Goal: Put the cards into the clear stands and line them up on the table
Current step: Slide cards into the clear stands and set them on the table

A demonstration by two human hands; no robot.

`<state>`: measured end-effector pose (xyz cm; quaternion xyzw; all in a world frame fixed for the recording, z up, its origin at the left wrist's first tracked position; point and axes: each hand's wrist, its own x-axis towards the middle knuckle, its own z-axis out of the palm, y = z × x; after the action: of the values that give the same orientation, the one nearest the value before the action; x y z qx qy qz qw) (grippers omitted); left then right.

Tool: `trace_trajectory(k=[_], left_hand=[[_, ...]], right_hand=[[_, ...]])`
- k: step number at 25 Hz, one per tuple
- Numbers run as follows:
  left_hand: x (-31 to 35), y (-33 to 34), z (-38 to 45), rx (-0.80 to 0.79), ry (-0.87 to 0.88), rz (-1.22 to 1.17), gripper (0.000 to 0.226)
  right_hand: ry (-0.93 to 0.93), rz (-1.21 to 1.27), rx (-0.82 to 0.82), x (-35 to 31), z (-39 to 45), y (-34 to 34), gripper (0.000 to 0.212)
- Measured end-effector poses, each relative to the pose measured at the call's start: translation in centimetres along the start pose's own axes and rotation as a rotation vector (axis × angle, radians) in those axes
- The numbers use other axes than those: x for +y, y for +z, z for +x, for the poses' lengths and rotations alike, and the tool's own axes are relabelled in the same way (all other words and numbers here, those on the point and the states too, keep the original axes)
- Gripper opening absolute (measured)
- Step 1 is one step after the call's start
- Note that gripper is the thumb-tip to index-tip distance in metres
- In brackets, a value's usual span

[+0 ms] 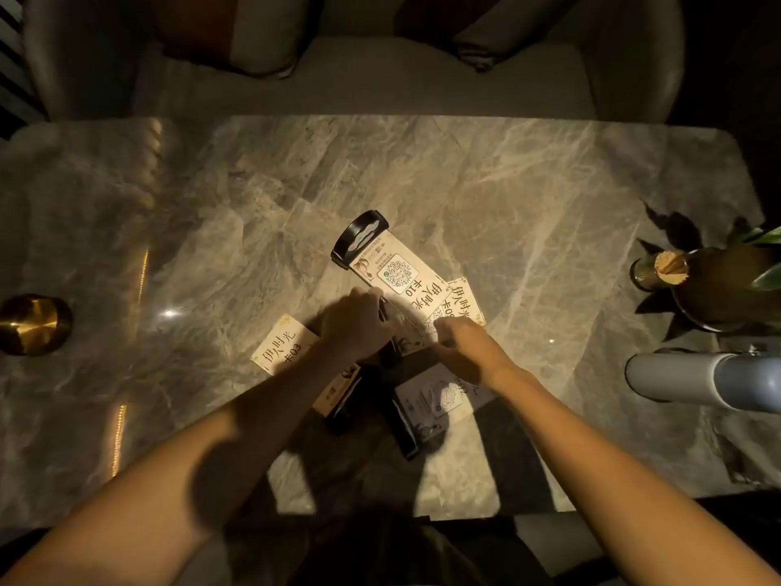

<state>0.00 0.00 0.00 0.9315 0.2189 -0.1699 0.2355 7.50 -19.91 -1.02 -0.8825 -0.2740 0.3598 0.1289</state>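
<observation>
A clear stand with a black base [359, 236] lies tilted on the marble table [528, 196], holding a cream card [401, 281] with a QR code. My left hand [355, 323] grips the stand's near edge. My right hand [460, 338] pinches the same stand's lower right corner, over a loose card [467, 300]. Another loose card [283, 348] marked 03 lies flat to the left. Two more stands with cards lie under my forearms: one [338, 395] below the left wrist, one [435, 401] below the right.
A brass round object [31, 325] sits at the left edge. A dark vase with a plant [714, 285] and a grey cylinder [693, 376] stand at the right. A cushioned sofa [359, 82] runs behind the table.
</observation>
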Motion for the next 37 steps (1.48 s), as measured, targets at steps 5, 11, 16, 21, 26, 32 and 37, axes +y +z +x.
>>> trace_trajectory(k=[5,11,16,21,26,32,37], left_hand=[[-0.3,-3.0,3.2,0.324,-0.011,-0.01,0.08],[-1.3,-4.6,6.5,0.219,-0.036,-0.277,0.066],[-2.3,-5.0,7.3,0.188,-0.071,-0.347,0.052],[-3.1,-5.4,7.6,0.196,-0.149,-0.423,0.067],[-4.2,-5.6,7.4,0.151,-0.216,-0.434,0.063],[-3.6,-9.2,7.4,0.338,-0.038,-0.639,0.069],[-4.8,-12.1,6.3,0.319,0.1,-0.794,0.05]], right_hand=[[0.014,0.294,0.139,-1.4,1.6,-0.4,0.03],[0.488,1.183,0.19,-2.4,4.0,0.0,0.032],[0.657,1.408,0.152,-2.8,4.4,-1.5,0.04],[0.627,1.216,0.378,-4.0,5.7,-3.7,0.023],[0.343,1.102,0.5,-7.3,7.5,-10.0,0.016],[-0.051,0.69,0.415,-12.5,8.9,-14.5,0.01],[-0.295,0.261,0.335,-15.5,8.7,-13.6,0.018]])
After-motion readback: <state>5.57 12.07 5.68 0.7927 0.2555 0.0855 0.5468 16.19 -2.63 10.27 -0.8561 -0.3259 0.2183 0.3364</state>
